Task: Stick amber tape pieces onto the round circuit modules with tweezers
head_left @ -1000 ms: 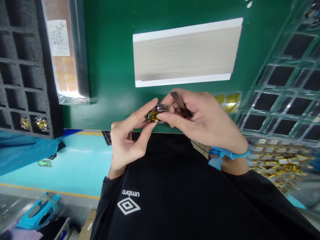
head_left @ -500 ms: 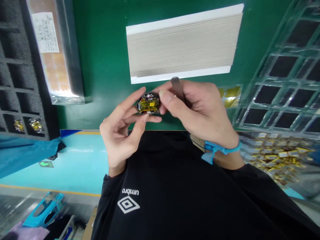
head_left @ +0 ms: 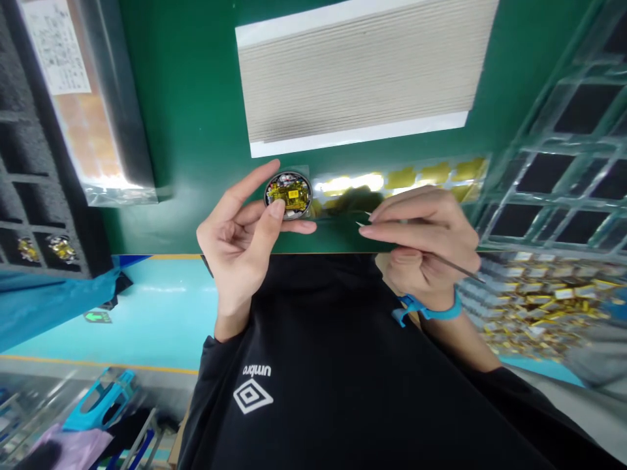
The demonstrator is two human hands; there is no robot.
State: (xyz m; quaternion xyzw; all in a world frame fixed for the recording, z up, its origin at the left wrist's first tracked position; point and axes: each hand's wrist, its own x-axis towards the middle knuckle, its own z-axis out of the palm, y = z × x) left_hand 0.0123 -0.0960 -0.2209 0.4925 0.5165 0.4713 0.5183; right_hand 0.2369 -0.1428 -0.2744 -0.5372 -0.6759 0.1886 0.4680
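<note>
Between the thumb and fingers of my left hand [head_left: 245,241] is a small round electronic assembly [head_left: 294,194], a dark ring around a circuit with yellow film, its open face up. My thumb rests on its lower edge. To the right, my right hand [head_left: 424,238] holds metal tweezers [head_left: 453,266]. Their two fine tips point left and stand apart, with nothing visible between them. Just beyond these tips lies a clear strip with yellow film pieces [head_left: 401,177] on the green mat. The right hand is apart from the round assembly.
A ridged pale sheet [head_left: 362,75] lies behind my hands. At left are a black foam tray [head_left: 93,235], holding a few round parts, and a labelled plastic-wrapped pack [head_left: 93,150]. Clear trays with dark squares [head_left: 553,173] stand at right. Many yellow parts [head_left: 543,300] sit below them.
My right hand has moved right, away from the round assembly, and turned so the tweezer tips show. The yellow film strip is now uncovered. My left hand still holds the assembly.
</note>
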